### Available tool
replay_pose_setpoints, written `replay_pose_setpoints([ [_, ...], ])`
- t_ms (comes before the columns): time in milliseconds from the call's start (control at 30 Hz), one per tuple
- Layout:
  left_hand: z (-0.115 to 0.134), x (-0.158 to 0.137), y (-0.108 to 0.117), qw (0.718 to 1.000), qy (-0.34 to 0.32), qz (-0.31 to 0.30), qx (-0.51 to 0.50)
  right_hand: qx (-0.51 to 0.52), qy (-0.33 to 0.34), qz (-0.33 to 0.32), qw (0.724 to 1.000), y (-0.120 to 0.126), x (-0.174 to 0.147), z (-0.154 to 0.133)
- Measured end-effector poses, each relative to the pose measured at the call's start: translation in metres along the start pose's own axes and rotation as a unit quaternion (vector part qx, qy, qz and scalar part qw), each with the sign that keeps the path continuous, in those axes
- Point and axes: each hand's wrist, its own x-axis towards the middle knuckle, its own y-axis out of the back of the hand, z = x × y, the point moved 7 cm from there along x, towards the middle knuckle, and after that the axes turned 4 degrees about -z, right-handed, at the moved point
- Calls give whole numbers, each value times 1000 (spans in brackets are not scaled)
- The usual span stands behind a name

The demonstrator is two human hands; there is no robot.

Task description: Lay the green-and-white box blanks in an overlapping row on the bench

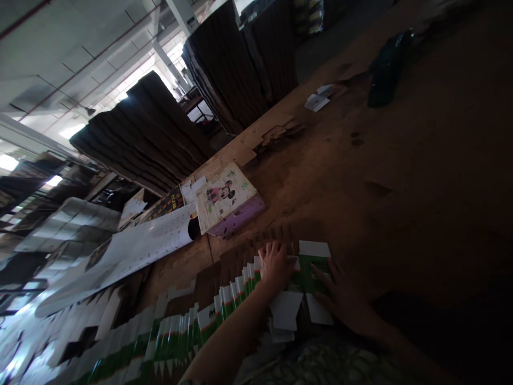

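Note:
My left hand (276,263) lies over the right end of a row of folded green-and-white cartons (228,297). Its fingers are slightly bent and apart, reaching past the far edges of the cartons. To its right, my right hand (334,283) rests on a flat green-and-white carton (310,267), fingers spread across the green panel. That carton's white end flaps show above and below the hand. Between my two forearms are loose white flaps (286,310), partly overlapping. Shadow darkens the right hand.
A box with a cartoon mouse (226,200) stands beyond my hands on the brown table (296,198). Left of it lies a long printed white sheet (156,235). A dark object (388,69) and paper scraps (318,99) lie farther off, with tall cardboard stacks (144,128) behind.

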Motion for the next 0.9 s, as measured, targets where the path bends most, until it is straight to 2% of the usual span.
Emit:
replay_pose_setpoints([
  [67,8,-1,-3,999,-32,-10,-1,-22,12,-25,999,11,3,5],
  [133,13,-2,-9,998,-50,-27,5,-26,21,-39,999,28,1,23],
  [200,15,-3,-14,998,-52,-37,14,-45,13,-21,999,50,-7,54],
  [300,16,-4,-19,998,-54,-34,17,-120,-23,42,992,87,-27,103],
  [367,16,-4,-19,998,-50,-33,9,-121,-56,51,990,108,-35,117],
  [400,15,-3,-18,998,-45,-36,0,-91,-72,35,993,115,-34,114],
  [467,11,0,-11,998,-22,-41,-39,18,-81,-10,997,129,-25,83],
  [500,8,1,-5,997,-4,-42,-69,85,-72,-37,993,133,-17,57],
  [567,0,4,10,991,27,-29,-127,210,-11,-56,976,144,-1,-8],
  [633,-6,5,28,991,43,8,-129,298,-2,-158,941,132,7,-58],
  [667,-7,5,34,993,41,25,-104,315,-2,-215,925,122,6,-71],
  [700,-7,4,38,996,35,36,-70,308,-9,-253,917,111,3,-72],
  [733,-7,4,37,998,27,36,-35,281,-19,-257,924,103,1,-62],
  [767,-6,4,33,1000,16,25,-6,238,-36,-219,946,100,-1,-40],
  [833,-4,4,20,1000,-6,-6,21,124,-93,-65,986,110,-7,21],
  [867,-5,4,14,1000,-9,-16,23,83,-122,0,989,117,-12,50],
  [900,-6,4,9,1000,-6,-21,19,67,-147,34,986,120,-16,75],
])
